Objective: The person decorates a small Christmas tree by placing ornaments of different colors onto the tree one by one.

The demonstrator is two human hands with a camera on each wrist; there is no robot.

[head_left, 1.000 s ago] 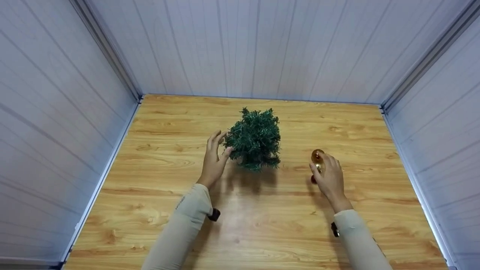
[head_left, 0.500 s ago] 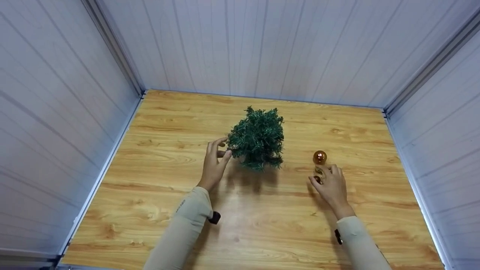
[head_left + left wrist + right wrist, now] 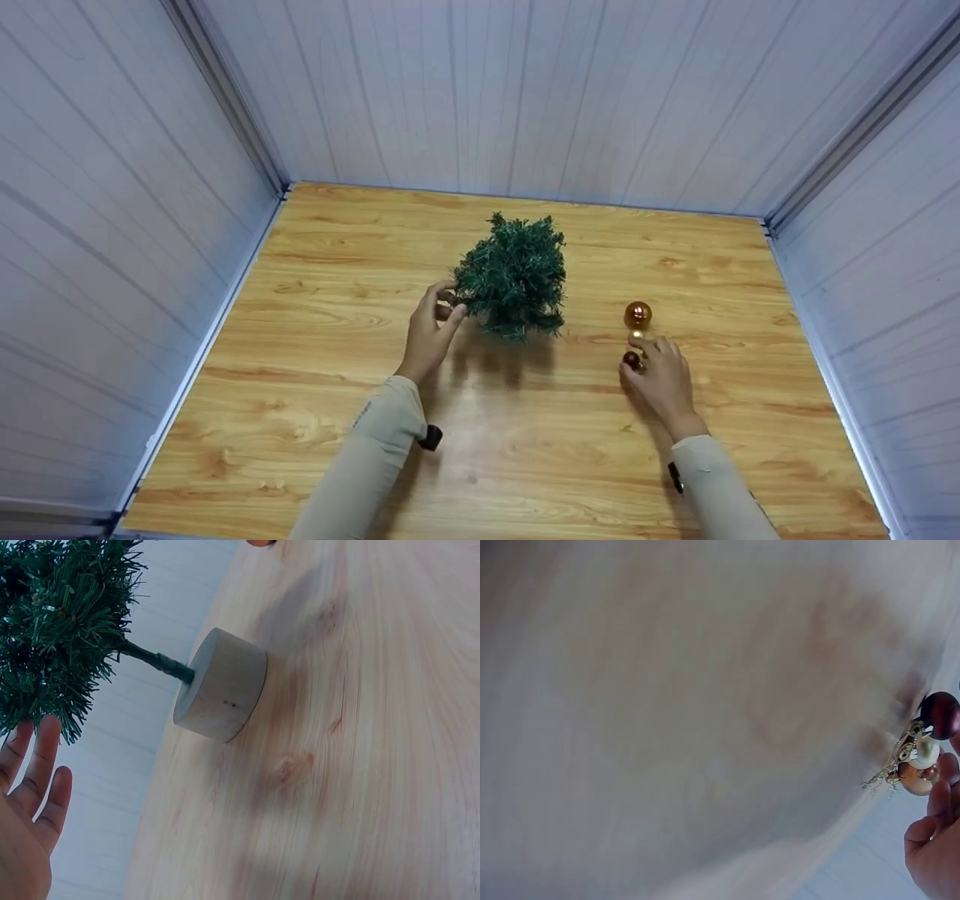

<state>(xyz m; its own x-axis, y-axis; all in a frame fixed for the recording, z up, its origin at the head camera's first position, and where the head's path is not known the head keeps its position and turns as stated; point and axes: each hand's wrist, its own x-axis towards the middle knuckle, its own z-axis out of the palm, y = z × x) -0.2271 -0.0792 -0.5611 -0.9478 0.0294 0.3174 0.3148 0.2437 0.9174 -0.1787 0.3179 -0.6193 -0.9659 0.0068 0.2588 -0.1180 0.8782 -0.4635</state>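
A small artificial Christmas tree point(image 3: 514, 277) stands mid-table on a round pale base point(image 3: 225, 686). At its left side, my left hand point(image 3: 429, 337) has thumb and forefinger bent around a branch tip; in the left wrist view the other fingers lie fairly straight against the greenery. My right hand point(image 3: 664, 375) is low over the table to the right, thumb and forefinger around a dark red bauble point(image 3: 631, 360). That bauble point(image 3: 941, 716) shows at the fingertips in the right wrist view. A pale gold bauble point(image 3: 928, 753) sits beside it, partly covered by the forefinger from above.
A shiny orange bauble point(image 3: 638, 315) rests just beyond the right hand. Gold strings point(image 3: 900, 757) trail from the baubles. White panels enclose the wooden table point(image 3: 337, 262) at the back point(image 3: 487, 97) and both sides.
My right hand has drawn back from the orange bauble toward me and closed in on the dark red one. The left thumb and fingers have come closer together at the branch.
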